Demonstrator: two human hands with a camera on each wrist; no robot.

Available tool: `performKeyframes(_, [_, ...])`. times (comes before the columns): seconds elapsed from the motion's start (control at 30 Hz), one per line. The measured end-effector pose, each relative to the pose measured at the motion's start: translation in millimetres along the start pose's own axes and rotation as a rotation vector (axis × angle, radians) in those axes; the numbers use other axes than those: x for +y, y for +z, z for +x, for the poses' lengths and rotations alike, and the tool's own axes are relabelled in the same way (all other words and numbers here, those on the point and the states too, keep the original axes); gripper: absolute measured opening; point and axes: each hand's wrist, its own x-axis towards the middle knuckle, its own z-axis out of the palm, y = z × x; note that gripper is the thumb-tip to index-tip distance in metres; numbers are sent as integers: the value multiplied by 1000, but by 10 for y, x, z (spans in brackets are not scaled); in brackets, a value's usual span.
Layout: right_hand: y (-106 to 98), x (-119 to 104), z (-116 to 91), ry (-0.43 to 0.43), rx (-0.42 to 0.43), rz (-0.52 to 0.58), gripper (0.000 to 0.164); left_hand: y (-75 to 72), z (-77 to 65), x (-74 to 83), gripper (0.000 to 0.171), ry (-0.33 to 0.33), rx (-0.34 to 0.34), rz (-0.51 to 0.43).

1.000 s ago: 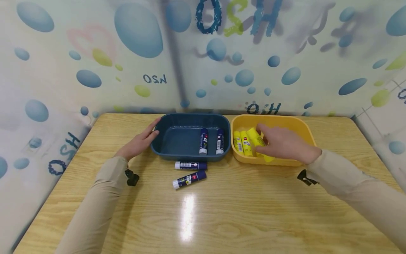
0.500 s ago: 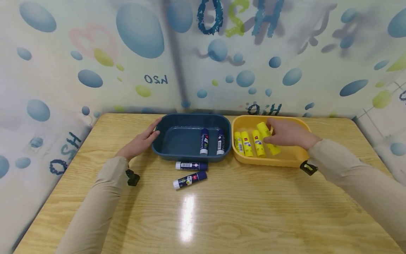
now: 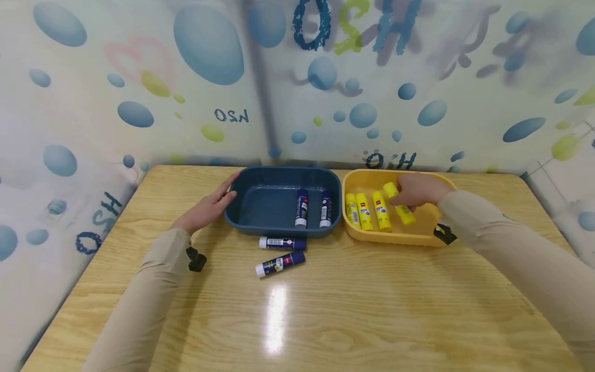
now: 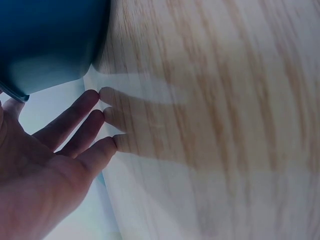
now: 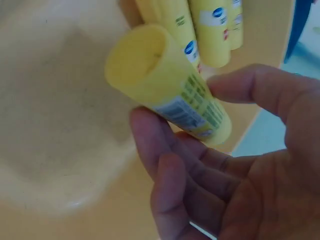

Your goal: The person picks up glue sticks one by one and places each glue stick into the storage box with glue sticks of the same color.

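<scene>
My right hand (image 3: 420, 188) is over the yellow bin (image 3: 395, 237) and pinches a yellow glue stick (image 5: 172, 85) between thumb and fingers. That stick is tilted, one end raised toward the right wrist camera. Left of it in the bin, several more yellow glue sticks (image 3: 364, 212) lie side by side. My left hand (image 3: 204, 209) rests at the left end of the dark blue bin (image 3: 260, 227), its fingers extended along the outer wall. In the left wrist view three fingertips (image 4: 92, 95) reach the wooden table beside that bin (image 4: 50, 50).
Two navy glue sticks (image 3: 301, 208) with white ends lie inside the blue bin. Two more navy glue sticks (image 3: 280, 264) lie on the wooden table (image 3: 348, 305) in front of it. A printed wall (image 3: 279, 93) rises behind the bins, which stand side by side.
My right hand has moved right within the yellow bin with its glue stick, away from the row of yellow sticks. The left hand stays at the blue bin.
</scene>
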Motion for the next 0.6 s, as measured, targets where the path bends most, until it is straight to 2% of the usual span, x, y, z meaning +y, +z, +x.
performKeyframes(0.27, [24,-13,185,113,-107,27,35,2,-7,20,59,2,-4,-6])
performKeyframes(0.47, [10,-88,214,217,-165,148,42,-2,2,20,59,12,0,0])
performKeyframes(0.6, [9,-125,211,230,-197,208,41,-5,7,12,59,14,2,2])
